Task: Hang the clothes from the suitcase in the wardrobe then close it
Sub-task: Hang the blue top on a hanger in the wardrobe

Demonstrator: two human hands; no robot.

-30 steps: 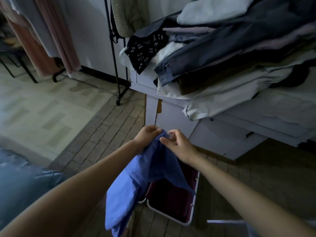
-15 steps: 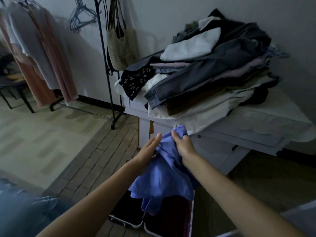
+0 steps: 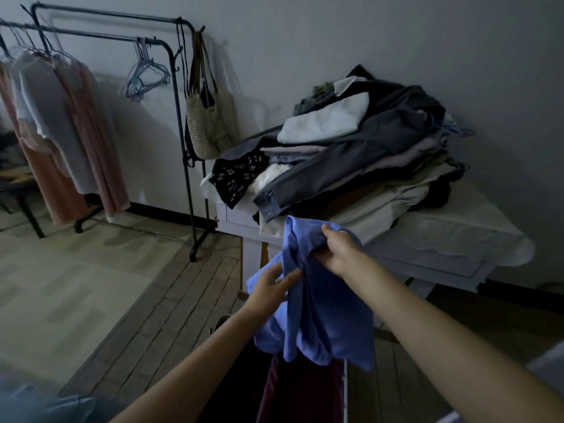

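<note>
A blue shirt point(image 3: 323, 303) is held up in front of the counter point(image 3: 451, 239), just below its front edge. The top of the shirt is gripped by the right hand point(image 3: 341, 251), whose fingers are curled into the bunched cloth. The left hand point(image 3: 271, 288) is laid against the shirt's left side, lower than the right hand, with fingers nearly straight and spread; no grip is seen there. The shirt hangs down over the suitcase point(image 3: 302, 392), which lies open on the floor below the counter, its dark red lining showing. A pile of clothes point(image 3: 351, 154) is stacked on the counter, against the wall. A rack point(image 3: 180, 123) stands left of the counter, with a woven bag point(image 3: 207, 126) hung on its near end, bare hangers point(image 3: 146, 74) on its rail, and pale and pink garments point(image 3: 67, 129) hung further left.
</note>
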